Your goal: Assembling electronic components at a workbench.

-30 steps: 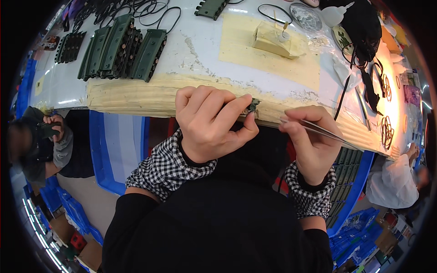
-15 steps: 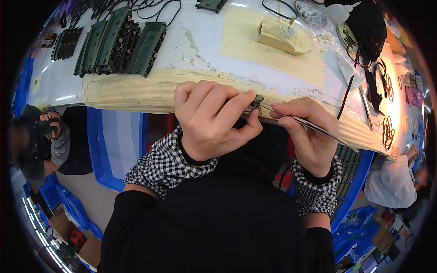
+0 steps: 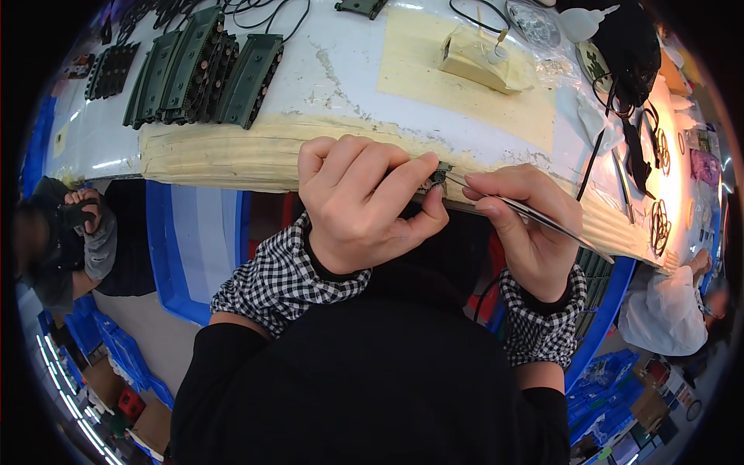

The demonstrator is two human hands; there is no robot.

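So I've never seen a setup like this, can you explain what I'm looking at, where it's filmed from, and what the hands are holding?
There's no machine here, just a person's two bare hands. The view comes from a wide fisheye camera worn on their head and looking down, so straight edges bend.

The left hand pinches a small dark green part at the table's edge. The right hand holds a slim metal tool pointed toward it; whether the tip touches is too small to tell.

On the white table lie long green pieces to the left, a cream block beyond the hands, and coiled black cord to the right.
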